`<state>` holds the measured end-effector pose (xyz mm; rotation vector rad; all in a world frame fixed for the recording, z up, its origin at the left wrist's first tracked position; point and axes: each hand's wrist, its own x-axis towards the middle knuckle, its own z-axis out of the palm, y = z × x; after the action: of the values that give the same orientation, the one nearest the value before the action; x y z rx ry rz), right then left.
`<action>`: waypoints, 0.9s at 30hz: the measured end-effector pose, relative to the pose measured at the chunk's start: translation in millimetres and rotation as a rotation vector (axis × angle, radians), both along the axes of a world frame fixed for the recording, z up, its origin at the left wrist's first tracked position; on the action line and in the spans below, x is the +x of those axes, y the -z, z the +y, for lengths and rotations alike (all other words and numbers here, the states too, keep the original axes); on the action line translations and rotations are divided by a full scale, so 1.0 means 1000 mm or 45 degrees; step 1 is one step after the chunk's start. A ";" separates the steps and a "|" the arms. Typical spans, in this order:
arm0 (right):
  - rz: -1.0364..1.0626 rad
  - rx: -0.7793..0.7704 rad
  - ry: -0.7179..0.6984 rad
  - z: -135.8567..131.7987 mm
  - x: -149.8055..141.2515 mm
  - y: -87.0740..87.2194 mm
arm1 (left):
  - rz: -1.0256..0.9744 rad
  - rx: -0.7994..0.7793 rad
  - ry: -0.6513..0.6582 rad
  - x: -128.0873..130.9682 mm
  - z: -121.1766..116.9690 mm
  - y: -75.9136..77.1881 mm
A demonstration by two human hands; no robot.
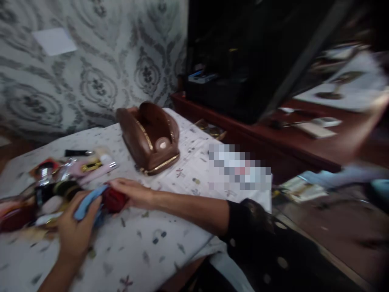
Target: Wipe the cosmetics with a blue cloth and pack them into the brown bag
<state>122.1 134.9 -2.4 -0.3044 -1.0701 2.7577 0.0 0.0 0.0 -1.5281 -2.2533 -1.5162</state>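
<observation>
My left hand (75, 223) is closed on a light blue cloth-like item (89, 201), its fingers wrapped over the top. In my right hand (132, 192) is a dark red, soft-looking item (114, 199), pinched at its right side. The blue and red items touch, and I cannot tell whether they are joined. Just beyond my hands lies a pile of small cosmetics, with a pink tube (99, 172) and a black-handled item (78, 153) at its far side. A brown zip pouch (148, 142) with a gold zipper stands unzipped behind my right hand.
A white patterned cloth (170, 251) covers the table. A blurred-out patch (240, 168) hides something at its right edge. To the right stands a dark red wooden cabinet (291, 142) with a large black screen (231, 61). Patterned wallpaper (100, 77) rises behind.
</observation>
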 end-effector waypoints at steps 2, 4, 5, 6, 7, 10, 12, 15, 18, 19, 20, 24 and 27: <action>-0.043 -0.006 -0.012 -0.001 0.000 -0.002 | -0.054 0.034 0.017 0.005 0.006 -0.007; -0.036 -0.055 -0.022 -0.001 -0.002 -0.002 | -0.080 0.012 0.069 0.005 0.008 -0.011; -0.016 -0.064 -0.005 -0.001 -0.003 -0.001 | -0.079 -0.006 0.106 0.004 0.008 -0.012; -0.006 -0.061 -0.001 -0.001 -0.003 -0.001 | -0.065 -0.021 0.135 0.004 0.008 -0.013; 0.003 -0.040 0.014 -0.001 -0.003 0.000 | -0.032 -0.026 0.160 0.004 0.007 -0.014; 0.040 0.110 0.030 -0.002 -0.001 0.001 | 0.141 -0.048 0.216 0.005 0.004 -0.016; 0.070 0.211 0.026 -0.002 0.002 0.002 | 0.239 -0.061 0.225 0.007 0.004 -0.016; 0.067 0.290 0.060 -0.003 0.004 0.001 | 0.282 -0.074 0.240 0.007 0.004 -0.015; 0.031 0.344 0.112 -0.004 0.003 -0.001 | 0.249 -0.079 0.255 0.007 0.004 -0.013; 0.026 0.363 0.120 -0.004 0.002 -0.001 | 0.217 -0.079 0.251 0.008 0.004 -0.013; 0.025 0.381 0.122 -0.004 0.002 -0.001 | 0.171 -0.080 0.244 0.008 0.003 -0.013; 0.005 0.545 0.088 -0.001 0.002 -0.002 | -0.093 -0.096 0.230 0.011 0.000 -0.014; -0.046 1.030 0.170 0.004 0.008 -0.006 | -0.236 -0.098 0.229 0.009 -0.001 -0.013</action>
<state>129.6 138.9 3.1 -0.2841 -1.9514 1.9856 9.1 -0.5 12.9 -1.7210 -2.3528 -1.7020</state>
